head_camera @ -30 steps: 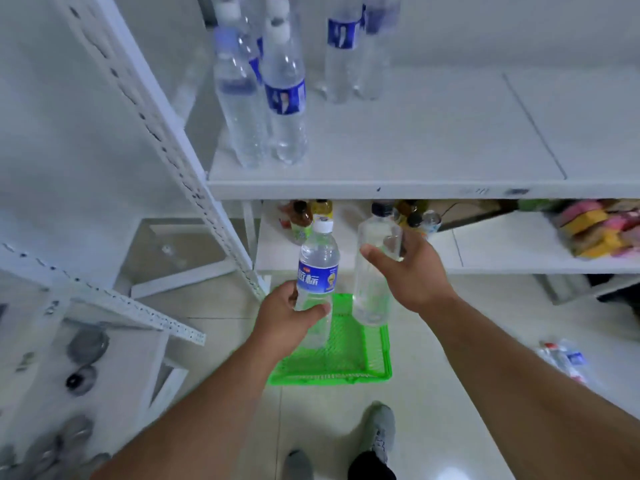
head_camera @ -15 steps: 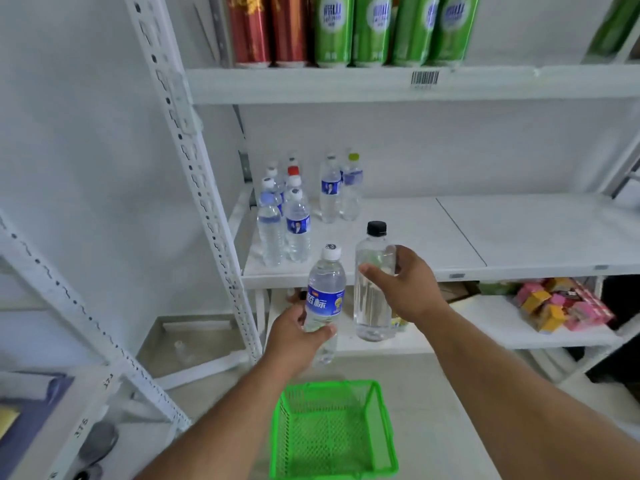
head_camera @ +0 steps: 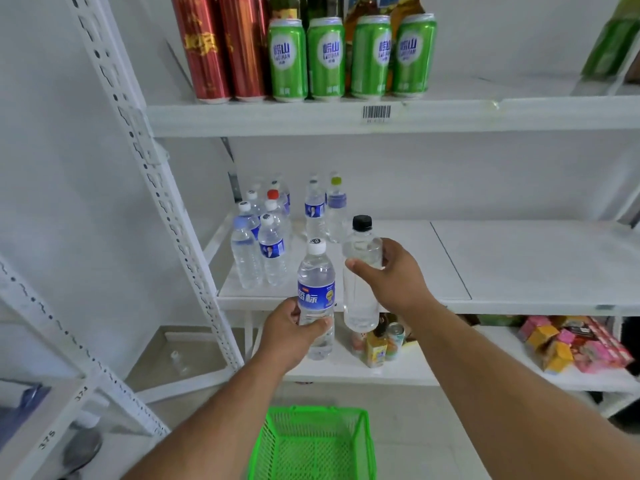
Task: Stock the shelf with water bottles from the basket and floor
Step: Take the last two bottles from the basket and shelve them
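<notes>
Your left hand [head_camera: 289, 332] has its grip wrapped around the lower half of a white-capped bottle [head_camera: 316, 296] with a blue label, thumb across the front, holding it upright in front of the middle shelf's [head_camera: 519, 268] front edge. Your right hand [head_camera: 391, 275] has its grip closed around the upper body of a clear black-capped bottle [head_camera: 360, 292], also upright, just beside the first and a little higher; its base hangs below the shelf's front edge while its cap stands above it.

On that shelf, a cluster of water bottles [head_camera: 266, 244] stands at the left end, from the front edge back toward the rear left corner. The right part of the shelf surface is bare white panel.

The green basket [head_camera: 313, 445] sits on the floor below your arms, and nothing shows in the part of it in view.

The top shelf carries green cans [head_camera: 349, 57] and red cans [head_camera: 221, 46] near its left end. The bottom shelf holds small drinks [head_camera: 381, 344] beneath your right hand and coloured boxes [head_camera: 571, 344] toward its right end.
</notes>
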`<act>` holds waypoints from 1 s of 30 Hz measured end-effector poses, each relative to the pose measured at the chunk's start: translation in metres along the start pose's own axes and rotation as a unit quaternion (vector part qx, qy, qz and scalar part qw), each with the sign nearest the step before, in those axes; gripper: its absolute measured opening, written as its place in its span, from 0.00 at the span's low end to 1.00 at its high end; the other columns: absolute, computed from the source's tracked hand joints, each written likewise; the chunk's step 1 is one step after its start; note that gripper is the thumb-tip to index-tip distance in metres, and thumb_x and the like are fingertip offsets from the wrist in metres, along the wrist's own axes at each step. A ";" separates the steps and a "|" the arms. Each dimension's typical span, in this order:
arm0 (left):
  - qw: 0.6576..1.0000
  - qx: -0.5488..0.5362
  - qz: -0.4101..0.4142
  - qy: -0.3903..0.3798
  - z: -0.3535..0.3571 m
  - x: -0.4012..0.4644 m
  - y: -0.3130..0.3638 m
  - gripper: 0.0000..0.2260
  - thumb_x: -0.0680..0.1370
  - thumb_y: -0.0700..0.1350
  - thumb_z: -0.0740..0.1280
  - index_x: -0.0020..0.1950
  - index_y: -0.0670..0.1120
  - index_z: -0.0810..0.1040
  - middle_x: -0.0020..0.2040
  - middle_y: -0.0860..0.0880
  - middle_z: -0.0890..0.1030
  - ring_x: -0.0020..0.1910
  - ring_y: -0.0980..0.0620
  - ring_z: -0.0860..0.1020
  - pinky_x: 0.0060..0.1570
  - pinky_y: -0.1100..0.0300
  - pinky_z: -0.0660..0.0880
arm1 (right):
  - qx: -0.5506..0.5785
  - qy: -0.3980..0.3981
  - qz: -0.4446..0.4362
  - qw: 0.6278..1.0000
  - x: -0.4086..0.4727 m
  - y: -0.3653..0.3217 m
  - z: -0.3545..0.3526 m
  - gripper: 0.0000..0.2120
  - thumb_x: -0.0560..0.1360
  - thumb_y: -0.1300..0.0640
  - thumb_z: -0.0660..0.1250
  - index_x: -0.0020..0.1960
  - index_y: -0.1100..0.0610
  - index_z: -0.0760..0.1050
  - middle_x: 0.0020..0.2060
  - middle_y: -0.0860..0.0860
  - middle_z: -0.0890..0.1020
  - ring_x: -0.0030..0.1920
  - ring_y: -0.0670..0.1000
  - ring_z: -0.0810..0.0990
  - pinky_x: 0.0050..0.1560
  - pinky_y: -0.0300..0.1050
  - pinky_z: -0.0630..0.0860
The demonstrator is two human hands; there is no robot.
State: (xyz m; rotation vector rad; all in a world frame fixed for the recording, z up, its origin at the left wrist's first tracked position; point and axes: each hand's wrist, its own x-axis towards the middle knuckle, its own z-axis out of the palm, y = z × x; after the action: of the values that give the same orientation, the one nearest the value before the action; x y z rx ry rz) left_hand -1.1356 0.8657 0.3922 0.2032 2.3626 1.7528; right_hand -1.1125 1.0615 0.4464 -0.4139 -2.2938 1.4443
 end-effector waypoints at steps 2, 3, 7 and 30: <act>1.000 -0.005 -0.008 0.007 0.010 0.006 0.004 0.15 0.68 0.43 0.79 0.52 0.51 0.81 0.46 0.55 0.85 0.43 0.63 0.82 0.45 0.66 0.77 | -0.006 -0.008 -0.001 1.000 0.012 0.002 -0.008 0.25 0.71 0.43 0.75 0.64 0.50 0.75 0.52 0.42 0.82 0.50 0.44 0.80 0.51 0.41 0.75; 1.000 -0.006 -0.012 0.011 0.013 0.010 0.005 0.15 0.67 0.43 0.79 0.52 0.50 0.81 0.46 0.54 0.86 0.45 0.59 0.83 0.47 0.62 0.78 | -0.008 -0.011 -0.003 1.000 0.018 0.004 -0.011 0.25 0.71 0.43 0.75 0.65 0.50 0.75 0.52 0.42 0.82 0.50 0.44 0.80 0.50 0.40 0.74; 1.000 -0.009 -0.023 0.020 0.024 0.029 0.010 0.15 0.67 0.44 0.79 0.51 0.50 0.81 0.46 0.53 0.86 0.46 0.55 0.84 0.49 0.58 0.79 | -0.001 -0.013 -0.002 1.000 0.043 0.007 -0.018 0.25 0.71 0.44 0.75 0.65 0.51 0.74 0.52 0.44 0.82 0.50 0.44 0.80 0.48 0.38 0.72; 0.998 0.051 -0.024 -0.002 0.020 0.206 -0.005 0.22 0.69 0.49 0.78 0.60 0.52 0.76 0.55 0.54 0.77 0.56 0.56 0.74 0.53 0.61 0.68 | -0.022 0.013 0.039 0.999 0.181 0.025 0.048 0.14 0.72 0.46 0.75 0.50 0.46 0.72 0.40 0.40 0.78 0.40 0.41 0.77 0.39 0.38 0.70</act>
State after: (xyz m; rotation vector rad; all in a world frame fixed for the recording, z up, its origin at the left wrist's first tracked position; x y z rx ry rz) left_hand -1.3315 0.9289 0.3670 0.1630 2.4350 1.6120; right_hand -1.2932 1.1149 0.4366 -0.5372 -2.3159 1.4186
